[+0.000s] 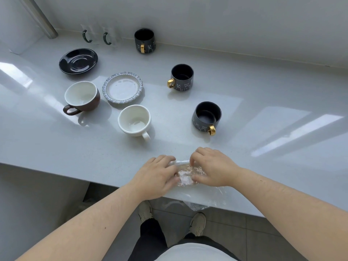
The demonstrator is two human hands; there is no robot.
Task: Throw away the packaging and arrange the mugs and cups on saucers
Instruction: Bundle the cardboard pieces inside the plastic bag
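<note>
While both hands work at the near counter edge (94, 166), left hand (156, 176) and right hand (212, 166) pinch a wrapped item in clear plastic wrap (185, 175), fingers curled on it; loose film trails over the edge; cups, mugs and saucers stand apart behind.
</note>
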